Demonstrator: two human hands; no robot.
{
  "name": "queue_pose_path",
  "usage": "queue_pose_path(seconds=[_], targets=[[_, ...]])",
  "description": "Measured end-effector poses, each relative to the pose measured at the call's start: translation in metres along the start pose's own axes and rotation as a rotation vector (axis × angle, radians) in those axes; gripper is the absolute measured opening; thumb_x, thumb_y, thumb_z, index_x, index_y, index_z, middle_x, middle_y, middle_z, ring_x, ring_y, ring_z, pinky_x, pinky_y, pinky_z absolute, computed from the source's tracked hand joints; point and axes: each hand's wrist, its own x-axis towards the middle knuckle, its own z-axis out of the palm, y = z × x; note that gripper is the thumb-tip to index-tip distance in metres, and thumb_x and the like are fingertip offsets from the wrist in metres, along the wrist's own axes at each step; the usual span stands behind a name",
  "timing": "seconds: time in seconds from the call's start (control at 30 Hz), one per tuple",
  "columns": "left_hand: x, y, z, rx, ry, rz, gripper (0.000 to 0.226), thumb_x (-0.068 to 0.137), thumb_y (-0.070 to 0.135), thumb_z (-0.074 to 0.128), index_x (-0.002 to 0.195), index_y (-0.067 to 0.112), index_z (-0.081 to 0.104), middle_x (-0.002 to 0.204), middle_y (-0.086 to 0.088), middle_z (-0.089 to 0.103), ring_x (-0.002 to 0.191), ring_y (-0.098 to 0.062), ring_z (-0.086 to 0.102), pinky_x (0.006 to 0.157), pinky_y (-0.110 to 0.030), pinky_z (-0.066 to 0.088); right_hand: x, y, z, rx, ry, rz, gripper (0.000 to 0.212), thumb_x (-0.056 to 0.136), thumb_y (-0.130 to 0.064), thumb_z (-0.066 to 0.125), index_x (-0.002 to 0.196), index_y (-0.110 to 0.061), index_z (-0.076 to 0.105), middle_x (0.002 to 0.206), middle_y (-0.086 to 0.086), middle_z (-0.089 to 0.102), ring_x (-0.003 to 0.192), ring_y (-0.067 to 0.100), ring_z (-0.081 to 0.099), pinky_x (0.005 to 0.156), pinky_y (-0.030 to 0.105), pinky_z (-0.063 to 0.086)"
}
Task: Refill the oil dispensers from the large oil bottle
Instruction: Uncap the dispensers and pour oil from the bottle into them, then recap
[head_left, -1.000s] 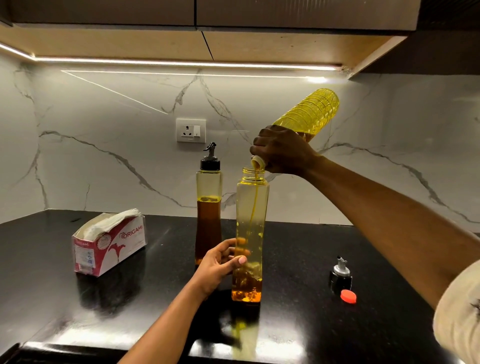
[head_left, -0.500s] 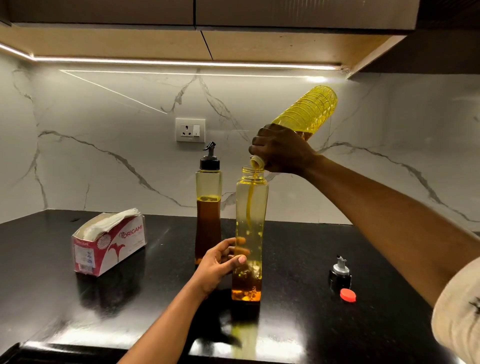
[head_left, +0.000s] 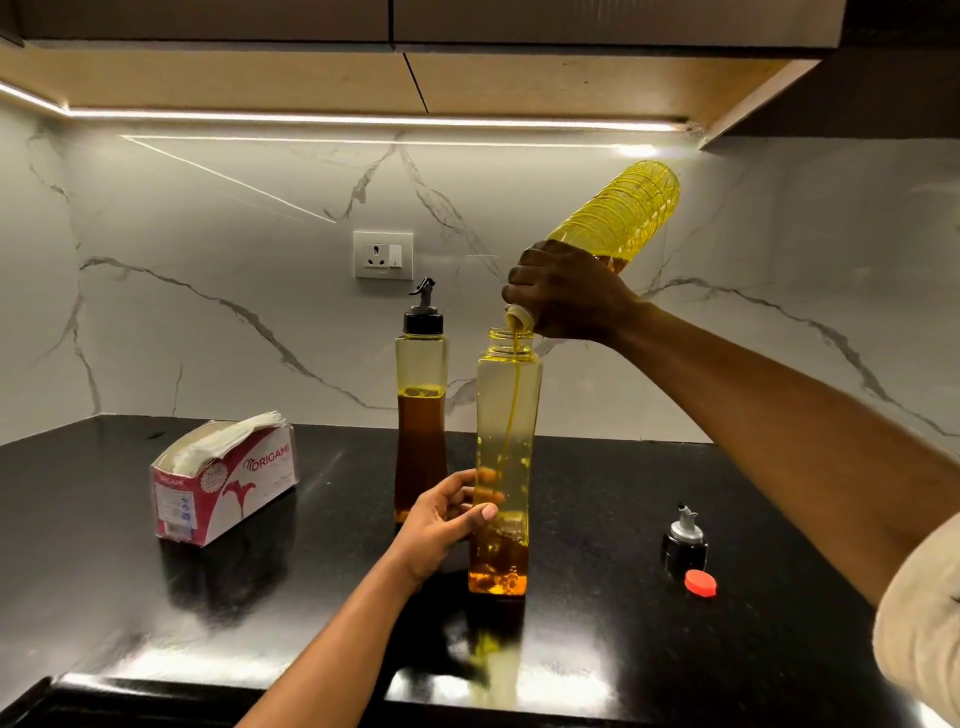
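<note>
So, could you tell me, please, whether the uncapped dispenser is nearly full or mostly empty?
Mostly empty: the oil sits only near the bottom of the uncapped dispenser, as the large oil bottle pours in.

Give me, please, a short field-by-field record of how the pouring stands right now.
right hand: grips the tilted large oil bottle near its neck
left hand: holds the open dispenser low down
pour: oil stream falls into its mouth
fill level: oil only near the bottom
capped dispenser: upright behind, roughly half full
counter: pourer cap and red cap at right, tissue box at left
</note>
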Motion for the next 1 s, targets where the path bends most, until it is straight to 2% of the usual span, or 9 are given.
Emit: queue_pose_path(seconds=[0.23,0.6,0.73,1.0], targets=[[0.0010,-0.0011,0.0002,0.013,0.007,0.007,0.087,0.055,0.058,0.085,0.126,0.017,0.055,0.114,-0.011,0.068,0.109,-0.024,0.066,0.093,-0.036,0.053,-0.0009,0.0010,0.0011,-0.020,0.003,-0.011,0.015,0.075,-0.023,0.072,0.076,-0.010,0.063,0.070,0.006,0.064,0.068,0.027,0.061,0.067,0.033,0.049],[-0.0002,0.0010,0.0018,-0.011,0.014,0.010,0.087,0.055,0.057,0.085,0.126,0.016,0.055,0.113,-0.011,0.069,0.107,-0.024,0.067,0.088,-0.032,0.055,-0.0011,0.0010,0.0009,-0.003,0.008,-0.010,0.016,0.076,-0.022,0.072,0.077,-0.009,0.064,0.071,0.007,0.064,0.068,0.028,0.061,0.067,0.033,0.049],[-0.0004,0.0005,0.0018,-0.021,0.014,0.009,0.072,0.064,0.042,0.080,0.125,0.015,0.055,0.114,-0.012,0.069,0.107,-0.024,0.067,0.086,-0.030,0.055,-0.0003,0.0009,0.0006,-0.008,0.002,-0.012,0.015,0.076,-0.022,0.071,0.077,-0.009,0.064,0.070,0.007,0.064,0.068,0.028,0.061,0.067,0.032,0.049],[-0.0007,0.0006,0.0017,-0.003,0.013,0.008,0.078,0.060,0.051,0.082,0.125,0.018,0.055,0.113,-0.010,0.069,0.108,-0.024,0.066,0.086,-0.031,0.055,0.0004,0.0008,-0.0005,-0.025,-0.010,-0.019,0.015,0.078,-0.023,0.069,0.075,-0.010,0.062,0.069,0.006,0.062,0.067,0.027,0.060,0.065,0.032,0.047]])
